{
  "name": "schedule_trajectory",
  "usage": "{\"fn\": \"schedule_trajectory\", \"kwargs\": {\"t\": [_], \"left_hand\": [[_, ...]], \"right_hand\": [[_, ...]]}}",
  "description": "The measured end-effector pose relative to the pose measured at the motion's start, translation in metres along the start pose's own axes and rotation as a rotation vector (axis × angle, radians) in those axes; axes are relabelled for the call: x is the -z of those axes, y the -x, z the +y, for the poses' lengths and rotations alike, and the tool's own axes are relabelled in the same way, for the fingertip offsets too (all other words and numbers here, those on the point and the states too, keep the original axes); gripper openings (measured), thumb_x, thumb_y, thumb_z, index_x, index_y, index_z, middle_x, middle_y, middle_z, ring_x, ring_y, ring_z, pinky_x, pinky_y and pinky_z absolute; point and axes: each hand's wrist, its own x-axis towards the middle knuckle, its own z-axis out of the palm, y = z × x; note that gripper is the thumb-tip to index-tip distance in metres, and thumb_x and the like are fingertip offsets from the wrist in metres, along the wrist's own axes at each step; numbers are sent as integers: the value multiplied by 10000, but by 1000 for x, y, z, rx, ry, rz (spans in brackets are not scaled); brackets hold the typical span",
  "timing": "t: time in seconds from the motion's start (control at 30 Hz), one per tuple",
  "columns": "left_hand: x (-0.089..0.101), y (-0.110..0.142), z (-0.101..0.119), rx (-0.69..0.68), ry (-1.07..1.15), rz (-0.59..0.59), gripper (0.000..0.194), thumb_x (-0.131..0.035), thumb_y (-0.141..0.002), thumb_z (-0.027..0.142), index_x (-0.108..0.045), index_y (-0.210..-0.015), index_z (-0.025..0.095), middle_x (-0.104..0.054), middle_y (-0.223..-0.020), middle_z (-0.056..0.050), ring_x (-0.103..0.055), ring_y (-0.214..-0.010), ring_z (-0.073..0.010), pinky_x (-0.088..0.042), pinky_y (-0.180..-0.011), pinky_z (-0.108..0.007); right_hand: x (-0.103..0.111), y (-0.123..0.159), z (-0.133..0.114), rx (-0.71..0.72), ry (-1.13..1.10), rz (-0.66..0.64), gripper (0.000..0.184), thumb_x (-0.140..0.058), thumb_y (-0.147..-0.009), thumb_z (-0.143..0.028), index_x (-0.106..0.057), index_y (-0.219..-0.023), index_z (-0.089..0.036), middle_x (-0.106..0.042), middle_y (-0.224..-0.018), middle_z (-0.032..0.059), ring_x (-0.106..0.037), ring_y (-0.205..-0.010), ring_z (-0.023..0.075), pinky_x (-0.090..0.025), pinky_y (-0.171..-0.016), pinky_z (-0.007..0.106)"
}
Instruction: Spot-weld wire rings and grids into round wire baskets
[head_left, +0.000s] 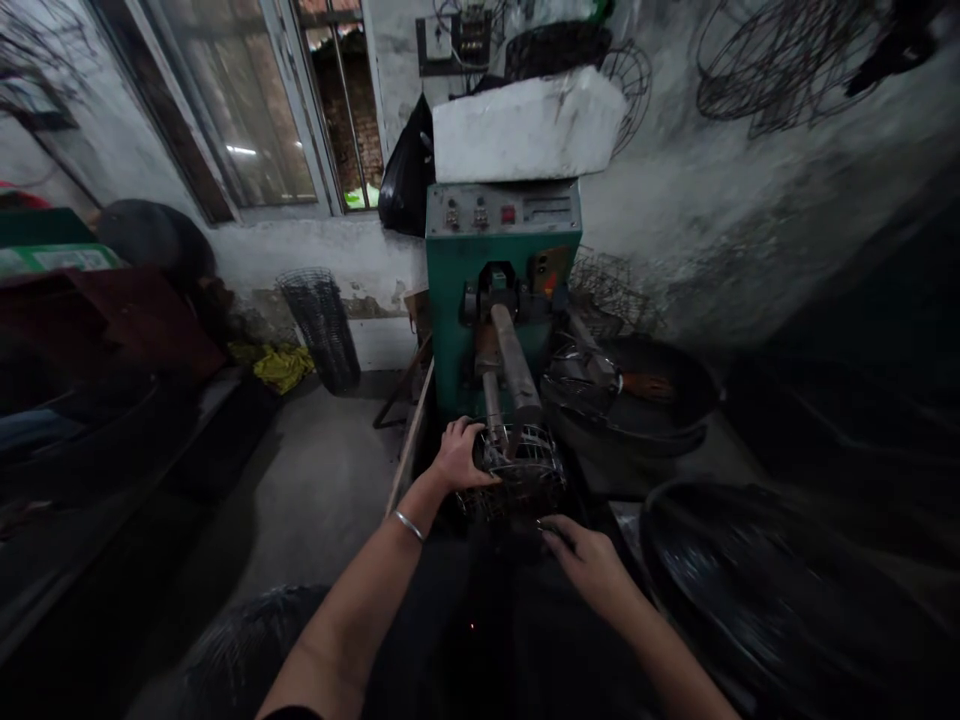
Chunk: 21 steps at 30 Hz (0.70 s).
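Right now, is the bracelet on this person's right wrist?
No, the silver bracelet circles the left wrist; the right wrist is bare.

The machine [454,310] stood before the wall [675,200], with a box [517,135] on top and a window [262,120] to its left. The wire basket [529,478] lay before the machine, between the left hand [459,458] and the right hand [589,560].

A barred window [247,115] breaks the stained wall [679,205] above grey floor [307,480].
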Motion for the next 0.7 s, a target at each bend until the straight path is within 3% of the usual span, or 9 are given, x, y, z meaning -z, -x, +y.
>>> {"fn": "schedule_trajectory", "kwargs": {"t": [0.23,0.4,0.5,0.57,0.7], "left_hand": [[-3,-8,-12,6,73,-10,1049,-975,-449,451,-501,-1331,139,-392,-1397,-197,-377,-1322,-403,-367,-1125,-557],[-7,-8,-14,-19,68,59,1006,-980,-435,385,-524,-1303,157,-433,-1362,-172,-411,-1297,-378,-396,-1108,-540],[-3,-9,-11,-32,72,51,1004,-977,-470,425,-513,-1322,163,-414,-1395,-178,-390,-1326,-375,-380,-1124,-537],[-1,-4,-13,-34,85,34,1087,-972,-491,455,-447,-1397,165,-373,-1441,-192,-349,-1366,-386,-348,-1144,-554],[-10,25,-36,71,157,56,1408,-972,-481,492,-119,-1552,159,-175,-1555,-243,-178,-1453,-436,-270,-1156,-636]], "right_hand": [[-5,0,14,-2,-21,-41,385,-432,-847,-471,-671,-966,-192,-742,-922,89,-696,-874,272,-513,-781,369],[-14,-2,13,-63,-35,-56,421,-436,-825,-488,-707,-959,-196,-743,-833,74,-694,-798,265,-519,-736,363],[-16,0,9,-64,-74,-72,424,-447,-815,-470,-709,-989,-184,-751,-915,86,-695,-865,273,-526,-779,377],[-11,3,8,-31,-95,-82,438,-452,-821,-468,-704,-1024,-174,-748,-926,94,-692,-880,277,-523,-819,399],[6,12,11,-61,-229,-86,466,-534,-790,-518,-675,-1069,-173,-730,-897,90,-681,-870,263,-526,-814,387]]}}
